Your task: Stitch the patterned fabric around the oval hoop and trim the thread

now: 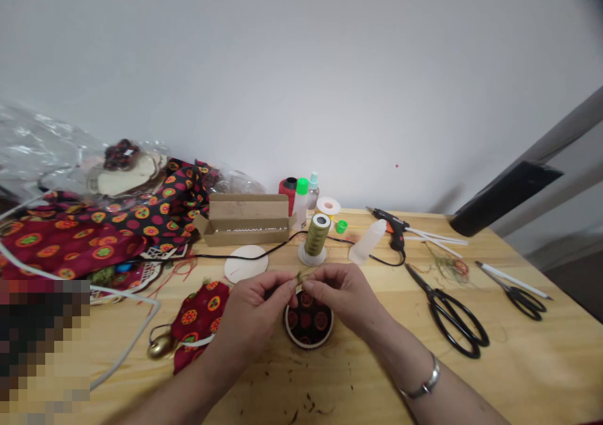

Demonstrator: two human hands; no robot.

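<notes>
My left hand (257,299) and my right hand (342,293) meet at the middle of the table, thumbs and forefingers pinched. Between the fingertips is a small bit of olive-green thread (301,277); its exact shape is too small to make out. Just below the fingers lies a round black fabric piece (308,321) with red patterned circles and a pale rim, its top edge partly covered by my hands. Beyond them stands a spool of olive thread (317,236). Beside my left wrist is a red patterned fabric piece (200,312), partly hidden, with a brass bell (161,344).
Large black scissors (452,318), small scissors (521,299) and a glue gun (393,227) lie to the right. A translucent bottle (368,242) leans nearby. Behind are a cardboard box (247,230) and a white disc (245,263). Patterned fabric (117,224) heaps at left; a black cable (235,255) crosses.
</notes>
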